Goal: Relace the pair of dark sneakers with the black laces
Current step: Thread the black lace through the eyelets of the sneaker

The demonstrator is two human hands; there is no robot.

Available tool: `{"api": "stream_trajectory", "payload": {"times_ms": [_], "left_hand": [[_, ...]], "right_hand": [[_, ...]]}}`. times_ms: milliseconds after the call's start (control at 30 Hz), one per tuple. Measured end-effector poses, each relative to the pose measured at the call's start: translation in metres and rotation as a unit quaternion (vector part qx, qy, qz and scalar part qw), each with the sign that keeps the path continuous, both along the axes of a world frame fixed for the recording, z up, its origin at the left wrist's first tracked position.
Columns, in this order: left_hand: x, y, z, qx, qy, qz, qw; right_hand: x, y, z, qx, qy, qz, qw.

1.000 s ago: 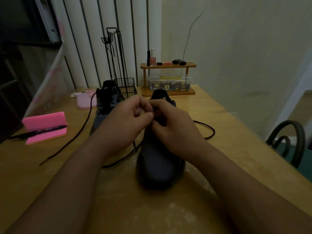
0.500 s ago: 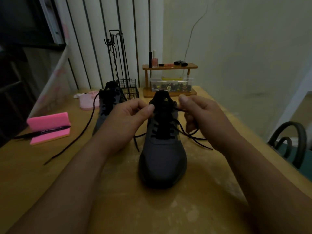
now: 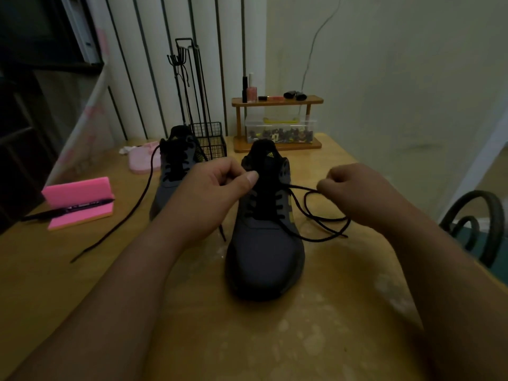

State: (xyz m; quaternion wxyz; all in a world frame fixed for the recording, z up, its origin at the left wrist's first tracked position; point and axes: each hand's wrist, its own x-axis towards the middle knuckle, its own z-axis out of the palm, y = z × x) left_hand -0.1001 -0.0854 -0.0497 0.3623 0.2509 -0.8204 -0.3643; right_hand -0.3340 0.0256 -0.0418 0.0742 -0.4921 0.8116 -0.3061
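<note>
A dark sneaker [image 3: 265,243] with a yellow logo on its tongue stands toe toward me at the table's middle, a black lace [image 3: 316,215] crossing its eyelets. My left hand [image 3: 211,193] pinches the shoe's upper left eyelet edge. My right hand [image 3: 354,191] is out to the right of the shoe and pinches the lace, which runs taut from the top eyelet and loops down onto the table. The second dark sneaker [image 3: 176,171] stands behind my left hand, its own long black lace [image 3: 129,213] trailing left across the table.
On the wooden table [image 3: 275,339] lie a pink sponge block with a black marker [image 3: 77,202] at left, a pink pad [image 3: 144,160], a black wire basket stand [image 3: 210,138] and a wooden shelf with a clear box [image 3: 277,127] at the back. A dark chair back [image 3: 478,224] is at right.
My hands have parted from over the tongue. The right hand has drawn the lace out to the right, away from the shoe, while the left stays at the eyelets.
</note>
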Motion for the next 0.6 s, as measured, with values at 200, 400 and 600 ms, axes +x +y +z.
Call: {"api": "stream_trajectory", "payload": {"times_ms": [200, 400, 600], "left_hand": [[-0.01, 0.008, -0.004, -0.01, 0.0, -0.025, 1.0], [-0.011, 0.006, -0.007, -0.008, -0.009, -0.02, 1.0], [-0.001, -0.005, -0.002, 0.016, 0.016, 0.063, 0.998]], "right_hand": [[0.039, -0.005, -0.002, -0.195, 0.017, 0.177, 0.965], [0.045, -0.007, -0.006, -0.155, -0.033, 0.227, 0.961], [0.024, -0.007, -0.007, -0.188, -0.011, 0.121, 0.975]]}}
